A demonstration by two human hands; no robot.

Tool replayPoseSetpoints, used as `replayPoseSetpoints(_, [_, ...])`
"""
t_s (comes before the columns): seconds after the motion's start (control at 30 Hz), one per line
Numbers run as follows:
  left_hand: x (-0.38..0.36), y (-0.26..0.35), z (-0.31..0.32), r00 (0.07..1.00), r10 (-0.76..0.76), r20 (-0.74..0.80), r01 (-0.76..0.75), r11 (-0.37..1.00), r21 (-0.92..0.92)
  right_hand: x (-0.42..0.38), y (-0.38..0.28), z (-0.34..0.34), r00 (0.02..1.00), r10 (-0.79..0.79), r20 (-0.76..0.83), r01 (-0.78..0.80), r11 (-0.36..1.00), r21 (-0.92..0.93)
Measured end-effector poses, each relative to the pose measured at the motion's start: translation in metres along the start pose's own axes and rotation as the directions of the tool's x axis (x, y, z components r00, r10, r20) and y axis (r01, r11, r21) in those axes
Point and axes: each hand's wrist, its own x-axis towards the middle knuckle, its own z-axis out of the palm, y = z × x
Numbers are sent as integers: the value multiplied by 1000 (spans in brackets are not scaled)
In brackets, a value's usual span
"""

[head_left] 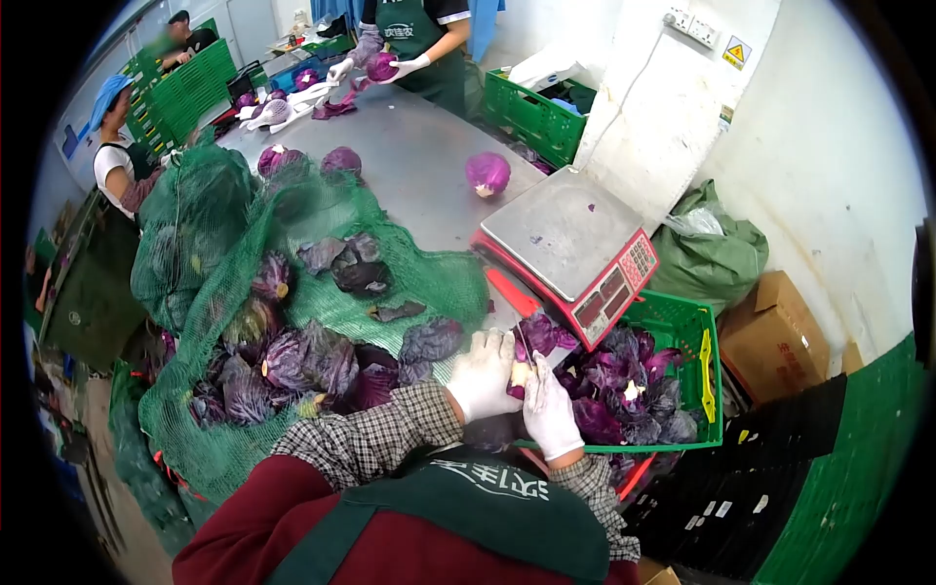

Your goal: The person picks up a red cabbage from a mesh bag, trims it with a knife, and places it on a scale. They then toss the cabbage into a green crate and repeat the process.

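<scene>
Both my hands wear white gloves and meet low in front of me, at the table's near edge. Between them is a red cabbage (520,378), its pale cut stem facing up and most of its body hidden by the gloves. My left hand (485,376) is closed around its left side. My right hand (552,410) presses against the other side, fingers close to the stem. Just beyond my fingertips lie loose purple leaves (548,334). A flat red-orange strip (512,292) rests on the table beside the scale (565,237).
To my left, green netting (419,278) spreads under several red cabbages (288,359) and loose leaves. A green crate (710,390) full of leaves stands right. One trimmed cabbage (487,174) sits on the metal table (414,195). Across it, a person (419,49) handles another cabbage.
</scene>
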Motion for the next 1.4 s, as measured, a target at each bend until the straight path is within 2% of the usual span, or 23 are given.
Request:
replayPoseSetpoints(0.03, [3,1,0,1000,-7,-2,7,1000,-1,2,10,5,996,-69,-58,66,996,-53])
replayPoseSetpoints(0.1, [6,5,0,1000,-14,-1,14,1000,-6,13,15,-5,997,64,47,-66,997,36])
replayPoseSetpoints(0.13, [3,3,4,998,25,-54,-24,1000,20,25,34,-6,971,130,202,-70,958,-279])
replayPoseSetpoints(0.23, [-15,6,0,994,-5,-108,3,1000,-16,0,109,29,975,-222,29,211,866,-454])
replayPoseSetpoints(0.27, [-24,-5,11,985,28,-169,-26,1000,16,-4,103,32,969,-240,-55,202,905,-375])
replayPoseSetpoints(0.37, [-62,-45,23,967,20,-255,-59,987,-147,-33,62,36,879,-444,-174,271,766,-583])
replayPoseSetpoints(0.47, [-82,-72,7,993,-108,-55,50,781,-622,-37,28,38,829,-502,-245,409,845,-345])
replayPoseSetpoints(0.5, [-86,-74,2,984,-167,54,156,693,-704,-38,21,40,829,-487,-275,415,865,-282])
replayPoseSetpoints(0.53, [-84,-70,-2,978,-209,20,177,769,-614,-39,15,41,827,-472,-305,422,880,-218])
replayPoseSetpoints(0.57, [-79,-65,-2,972,-235,9,200,808,-554,-38,13,42,824,-453,-339,400,890,-217])
replayPoseSetpoints(0.63, [-72,-73,10,943,-330,35,280,734,-618,-38,14,35,910,-59,-411,172,955,244])
replayPoseSetpoints(0.67, [-69,-82,13,949,-308,72,268,660,-702,-39,19,19,912,305,-273,-57,755,653])
replayPoseSetpoints(0.73, [-69,-87,7,932,-294,211,332,461,-823,-48,27,-36,705,708,50,-410,349,843])
replayPoseSetpoints(0.77, [-69,-85,-4,921,-269,280,366,361,-857,-61,67,-49,704,701,-112,-417,536,734])
replayPoseSetpoints(0.87, [-68,-97,9,971,-171,169,240,619,-748,-102,161,-44,752,443,-488,-374,896,239])
replayPoseSetpoints(0.9, [-68,-91,5,973,-160,165,230,681,-695,-105,157,-50,738,493,-462,-446,869,215])
replayPoseSetpoints(0.93, [-68,-83,-1,983,-124,139,186,716,-673,-89,98,-65,761,558,-331,-332,774,540])
replayPoseSetpoints(0.97, [-72,-77,-3,988,-92,125,151,747,-648,-80,86,-55,834,454,-313,-304,853,425])
replayPoseSetpoints(1.1, [-85,-74,-4,997,-2,73,39,859,-510,-46,28,10,989,137,62,-138,658,740])
replayPoseSetpoints(1.17, [-97,-79,-7,1000,-17,24,23,959,-283,-45,1,7,943,197,269,-325,720,613])
replayPoseSetpoints(1.2, [-100,-79,-11,999,-4,36,16,946,-325,-50,23,39,995,55,85,-94,817,569])
replayPoseSetpoints(1.33, [-93,-77,2,995,-103,6,93,865,-494,-60,15,25,916,204,345,-392,631,669])
replayPoseSetpoints(1.4, [-87,-80,6,956,-288,48,222,612,-759,-63,15,18,891,193,410,-438,603,666])
